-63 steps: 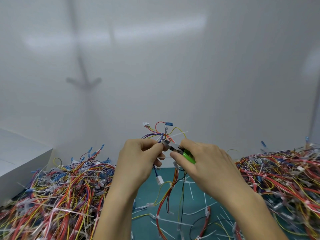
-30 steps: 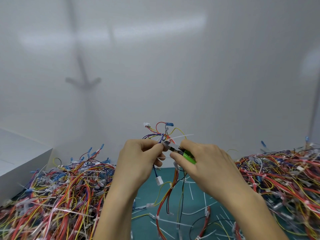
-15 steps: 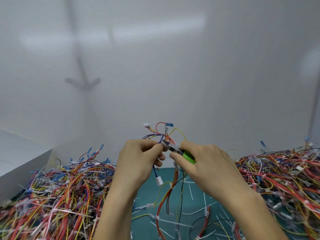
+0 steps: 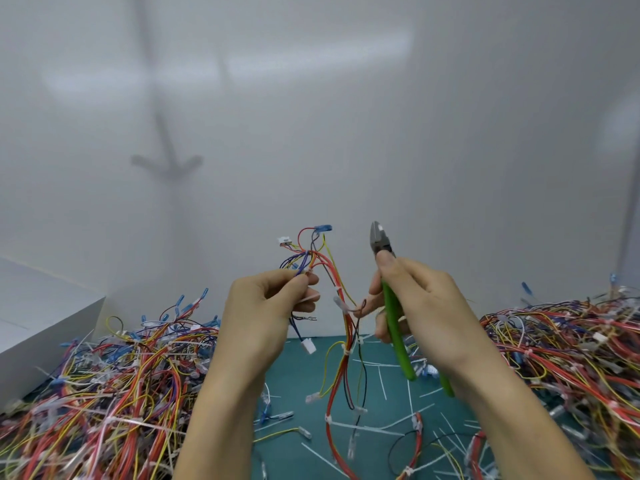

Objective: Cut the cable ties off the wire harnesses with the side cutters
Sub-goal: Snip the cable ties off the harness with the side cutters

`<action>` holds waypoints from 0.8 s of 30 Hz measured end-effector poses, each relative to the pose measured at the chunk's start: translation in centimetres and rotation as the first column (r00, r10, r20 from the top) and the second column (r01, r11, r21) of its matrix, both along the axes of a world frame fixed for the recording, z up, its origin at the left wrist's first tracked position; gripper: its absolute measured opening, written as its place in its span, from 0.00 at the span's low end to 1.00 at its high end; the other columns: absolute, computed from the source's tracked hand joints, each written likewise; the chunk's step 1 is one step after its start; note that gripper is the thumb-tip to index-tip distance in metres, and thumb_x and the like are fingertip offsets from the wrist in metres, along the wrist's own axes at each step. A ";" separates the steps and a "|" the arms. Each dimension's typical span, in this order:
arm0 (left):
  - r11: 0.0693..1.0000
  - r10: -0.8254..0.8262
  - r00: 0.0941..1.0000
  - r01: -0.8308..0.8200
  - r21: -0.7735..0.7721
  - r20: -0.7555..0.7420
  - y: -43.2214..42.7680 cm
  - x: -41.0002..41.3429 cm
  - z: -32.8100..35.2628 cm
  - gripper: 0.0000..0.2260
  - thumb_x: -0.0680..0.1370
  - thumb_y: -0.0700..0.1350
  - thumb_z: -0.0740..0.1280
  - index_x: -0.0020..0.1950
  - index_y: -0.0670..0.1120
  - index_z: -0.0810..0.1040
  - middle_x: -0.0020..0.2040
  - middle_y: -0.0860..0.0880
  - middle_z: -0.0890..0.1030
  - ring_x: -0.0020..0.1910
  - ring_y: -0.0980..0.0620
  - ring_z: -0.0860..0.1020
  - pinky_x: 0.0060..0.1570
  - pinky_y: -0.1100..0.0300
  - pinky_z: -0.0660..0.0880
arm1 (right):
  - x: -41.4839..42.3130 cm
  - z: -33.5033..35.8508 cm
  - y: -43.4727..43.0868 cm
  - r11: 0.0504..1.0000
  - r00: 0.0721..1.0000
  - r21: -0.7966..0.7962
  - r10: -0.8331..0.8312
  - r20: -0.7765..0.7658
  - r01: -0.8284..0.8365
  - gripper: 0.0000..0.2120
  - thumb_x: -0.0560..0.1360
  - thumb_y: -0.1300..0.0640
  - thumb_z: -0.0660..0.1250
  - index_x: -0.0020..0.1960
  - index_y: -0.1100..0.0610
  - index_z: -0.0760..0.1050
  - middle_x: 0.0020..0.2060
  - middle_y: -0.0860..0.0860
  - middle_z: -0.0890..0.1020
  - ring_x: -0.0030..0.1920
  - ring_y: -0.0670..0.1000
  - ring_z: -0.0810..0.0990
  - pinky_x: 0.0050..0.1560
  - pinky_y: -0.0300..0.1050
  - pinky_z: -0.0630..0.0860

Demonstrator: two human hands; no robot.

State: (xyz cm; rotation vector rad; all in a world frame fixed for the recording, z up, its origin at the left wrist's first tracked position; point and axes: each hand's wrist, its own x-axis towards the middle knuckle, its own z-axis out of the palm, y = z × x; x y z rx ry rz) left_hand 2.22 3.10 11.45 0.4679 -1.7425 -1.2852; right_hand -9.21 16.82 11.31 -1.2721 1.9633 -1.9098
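Left hand (image 4: 266,306) pinches the wire harness (image 4: 346,327); at its three o'clock, right hand (image 4: 422,306) grips green cutters (image 4: 392,317) pointing twelve o'clock.

Teal mat (image 4: 294,374): one open strip down the middle, littered with cut cable ties (image 4: 360,426) and stray wires. Left heap of harnesses (image 4: 114,393) walls one side and right heap (image 4: 561,341) the other, both reaching the white wall (image 4: 346,133) behind. White box (image 4: 38,327) blocks far left. Held harness (image 4: 346,327) hangs between left hand (image 4: 266,306) and right hand (image 4: 422,306), trailing onto the mat. Side cutters (image 4: 394,327) handles jut down beside it. Open air above the heaps.
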 end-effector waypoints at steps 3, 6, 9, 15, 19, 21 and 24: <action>0.999 -0.023 0.999 0.024 0.033 -0.022 0.2 -0.1 0.1 0.10 0.80 0.38 0.65 0.44 0.46 0.84 0.33 0.51 0.84 0.32 0.57 0.82 0.36 0.70 0.77 | 0.1 0.0 0.2 1.000 1.000 0.023 0.004 -0.014 -0.004 0.22 0.72 0.33 0.63 0.45 0.53 0.77 0.39 0.51 0.87 0.33 0.53 0.82 0.43 0.56 0.82; 0.996 -0.057 0.998 0.060 0.071 -0.040 0.5 -0.2 0.2 0.10 0.81 0.39 0.64 0.46 0.45 0.84 0.33 0.51 0.84 0.32 0.56 0.81 0.35 0.70 0.76 | 0.4 0.0 0.2 1.000 0.998 0.022 -0.007 -0.057 0.009 0.16 0.69 0.40 0.71 0.44 0.53 0.76 0.39 0.52 0.86 0.33 0.52 0.80 0.43 0.60 0.82; 0.988 -0.094 0.995 0.098 0.119 -0.036 0.7 -0.3 0.4 0.10 0.81 0.40 0.64 0.47 0.43 0.84 0.35 0.51 0.84 0.33 0.56 0.81 0.33 0.70 0.75 | 0.6 0.0 0.2 0.999 0.995 0.027 -0.029 -0.095 0.031 0.15 0.66 0.43 0.74 0.42 0.53 0.76 0.34 0.48 0.82 0.38 0.58 0.81 0.44 0.61 0.80; 0.983 -0.153 0.988 0.150 0.104 0.029 0.9 -0.3 0.3 0.05 0.76 0.40 0.70 0.51 0.43 0.83 0.41 0.46 0.86 0.37 0.56 0.84 0.34 0.71 0.74 | 0.3 -0.2 0.0 0.983 0.951 0.055 -0.153 -0.269 0.174 0.10 0.70 0.48 0.74 0.42 0.49 0.74 0.37 0.39 0.82 0.35 0.43 0.77 0.33 0.31 0.73; 0.986 -0.129 0.992 0.128 0.110 -0.002 0.8 -0.3 0.1 0.06 0.76 0.37 0.71 0.52 0.42 0.82 0.45 0.42 0.86 0.38 0.55 0.85 0.34 0.72 0.74 | 0.9 0.3 0.4 0.984 0.944 -0.018 -0.175 -0.278 0.177 0.15 0.74 0.40 0.65 0.41 0.51 0.74 0.33 0.48 0.79 0.32 0.48 0.76 0.34 0.39 0.75; 0.988 -0.120 0.993 0.119 0.100 0.004 0.7 -0.4 0.0 0.06 0.76 0.37 0.70 0.52 0.42 0.82 0.45 0.42 0.86 0.38 0.56 0.84 0.34 0.72 0.74 | 1.1 0.7 0.5 0.994 0.977 -0.034 -0.107 -0.185 0.103 0.19 0.76 0.37 0.61 0.42 0.52 0.76 0.35 0.54 0.81 0.37 0.57 0.80 0.44 0.56 0.80; 0.992 -0.110 0.994 0.108 0.066 0.029 0.6 -0.6 -0.2 0.05 0.77 0.37 0.70 0.51 0.43 0.82 0.45 0.42 0.85 0.37 0.57 0.84 0.35 0.73 0.74 | 1.1 1.1 0.9 0.998 0.995 0.058 0.045 -0.088 -0.040 0.24 0.74 0.34 0.57 0.42 0.53 0.79 0.35 0.51 0.83 0.33 0.52 0.81 0.45 0.56 0.80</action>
